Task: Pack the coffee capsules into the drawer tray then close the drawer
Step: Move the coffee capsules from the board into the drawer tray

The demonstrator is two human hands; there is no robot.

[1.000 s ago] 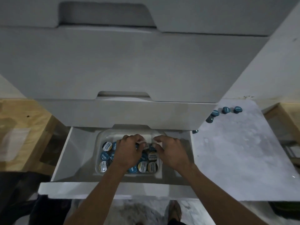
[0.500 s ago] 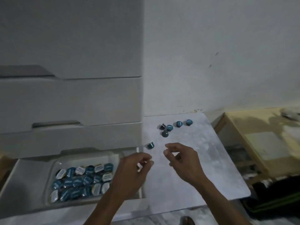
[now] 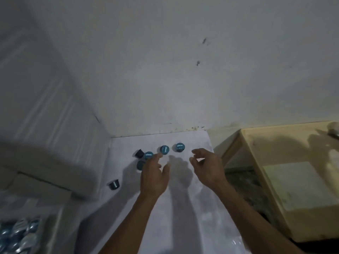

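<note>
Capsules lie scattered near the far edge of a white tabletop (image 3: pixel 183 208), close to the wall (image 3: pixel 183 79). The left hand (image 3: pixel 154 178) reaches over them with fingers loosely spread and holding nothing; its fingertips (image 3: pixel 159 156) sit just beside one teal-lidded capsule (image 3: pixel 148 155) and partly cover another capsule (image 3: pixel 140 165). The right hand (image 3: pixel 206 167) hovers empty, fingers lightly curled and apart, just right of the far-right capsule (image 3: pixel 180 147). A fourth capsule (image 3: pixel 164 149) stands between the two hands' fingertips. The lids are round, teal, with pale lettering. A dark capsule (image 3: pixel 139 153) lies tipped at the left of the group, and a lone capsule (image 3: pixel 114 184) lies on its side nearer the white cabinet (image 3: pixel 45 125). Packed capsules (image 3: pixel 16 233) show blurred at the lower left. A wooden bench (image 3: pixel 293 180) adjoins the tabletop's right edge.
</note>
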